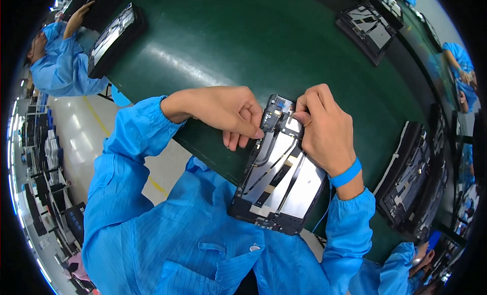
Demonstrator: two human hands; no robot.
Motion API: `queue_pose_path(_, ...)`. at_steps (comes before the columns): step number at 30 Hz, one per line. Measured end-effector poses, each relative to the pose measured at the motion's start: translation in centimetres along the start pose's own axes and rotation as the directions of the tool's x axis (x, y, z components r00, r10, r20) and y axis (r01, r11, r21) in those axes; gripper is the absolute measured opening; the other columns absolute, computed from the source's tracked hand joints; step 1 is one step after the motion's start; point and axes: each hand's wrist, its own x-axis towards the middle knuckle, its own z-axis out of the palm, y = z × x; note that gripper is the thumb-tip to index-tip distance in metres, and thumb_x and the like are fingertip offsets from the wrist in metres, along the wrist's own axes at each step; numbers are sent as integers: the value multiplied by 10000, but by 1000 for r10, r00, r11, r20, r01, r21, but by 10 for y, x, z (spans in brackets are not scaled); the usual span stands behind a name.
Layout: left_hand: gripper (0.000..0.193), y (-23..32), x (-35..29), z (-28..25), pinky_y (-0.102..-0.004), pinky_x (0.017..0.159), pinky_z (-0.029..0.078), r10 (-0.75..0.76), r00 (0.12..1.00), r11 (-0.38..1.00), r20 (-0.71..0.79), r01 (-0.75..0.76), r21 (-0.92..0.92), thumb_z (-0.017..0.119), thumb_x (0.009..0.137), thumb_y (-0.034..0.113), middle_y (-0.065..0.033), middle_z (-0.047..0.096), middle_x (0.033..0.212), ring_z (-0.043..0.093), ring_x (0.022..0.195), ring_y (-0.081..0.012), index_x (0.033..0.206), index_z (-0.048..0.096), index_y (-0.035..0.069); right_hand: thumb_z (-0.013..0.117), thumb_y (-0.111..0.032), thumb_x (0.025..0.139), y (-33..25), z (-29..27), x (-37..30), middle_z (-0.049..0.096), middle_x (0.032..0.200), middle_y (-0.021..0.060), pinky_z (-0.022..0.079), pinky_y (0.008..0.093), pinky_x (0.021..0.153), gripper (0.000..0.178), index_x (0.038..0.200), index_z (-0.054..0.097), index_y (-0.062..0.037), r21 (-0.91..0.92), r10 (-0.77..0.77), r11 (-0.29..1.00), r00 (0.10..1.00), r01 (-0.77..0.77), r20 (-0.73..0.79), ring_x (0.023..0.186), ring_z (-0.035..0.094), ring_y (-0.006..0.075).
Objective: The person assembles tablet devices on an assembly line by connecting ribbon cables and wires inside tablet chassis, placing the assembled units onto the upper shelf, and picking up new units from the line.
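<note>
An opened tablet-like device [297, 181], with silver plates, black ribbon cables and small circuit parts showing, lies at the near edge of the green table in front of me. My left hand [231, 115] is at its upper left edge, the thumb tip touching the rim and the other fingers curled. Over the upper right corner, my right hand [327, 125] is closed, with thumb and forefinger pinched against the board area. Whatever is between the fingertips of either hand is too small or hidden to make out. A blue band [346, 173] circles my right wrist, with a thin cord hanging from it.
Similar opened devices stand on black trays at the far left [112, 38], far right [369, 28] and right [408, 178] of the green table [213, 51]. Co-workers in blue sit at the left [63, 64] and lower right [390, 269]. Shelving is beyond on the left.
</note>
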Motion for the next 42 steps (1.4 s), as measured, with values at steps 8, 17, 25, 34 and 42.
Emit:
queue_pose_path(8, 266, -4, -2, 5, -280, 612, 623, 35, 998, 999, -57, -34, 24, 755, 1071, 198, -118, 793, 831, 795, 701, -178, 942, 726, -33, 769, -4, 873, -11, -9, -8, 606, 912, 103, 557, 465, 670, 193, 979, 617, -59, -14, -93, 996, 995, 93, 28, 824, 690, 332)
queue_pose_path(17, 268, -8, 0, 3, -288, 618, 628, 40, 999, 999, -31, -40, -18, 755, 1066, 209, -125, 797, 859, 794, 711, -182, 961, 737, -38, 754, -66, 932, -9, -9, -11, 640, 889, 156, 552, 490, 721, 148, 956, 613, -25, 54, 32, 998, 997, -36, 67, 818, 688, 379)
queue_pose_path(25, 280, -9, -3, 9, -280, 614, 621, 78, 995, 996, -65, -80, -33, 779, 1050, 225, -111, 793, 845, 779, 701, -167, 966, 757, -41, 773, -81, 902, -8, -11, -11, 669, 833, 136, 544, 454, 664, 123, 914, 659, -35, 118, 44, 992, 997, -52, 68, 740, 701, 342)
queue_pose_path(34, 278, -8, -3, 13, -279, 588, 608, 90, 991, 996, -103, -91, -5, 796, 1027, 219, -96, 784, 827, 764, 678, -153, 937, 760, -41, 786, -121, 833, -5, -16, -11, 687, 799, 118, 531, 419, 609, 112, 872, 709, -48, 209, 120, 968, 987, -141, 111, 666, 699, 304)
queue_pose_path(42, 274, -6, -1, 15, -286, 584, 606, 68, 990, 997, -123, -71, -26, 788, 1027, 228, -99, 786, 822, 771, 680, -161, 922, 756, -24, 828, -143, 748, -2, -22, -11, 685, 759, 96, 479, 361, 611, 169, 803, 725, -22, 222, 105, 964, 978, -145, 180, 665, 650, 245)
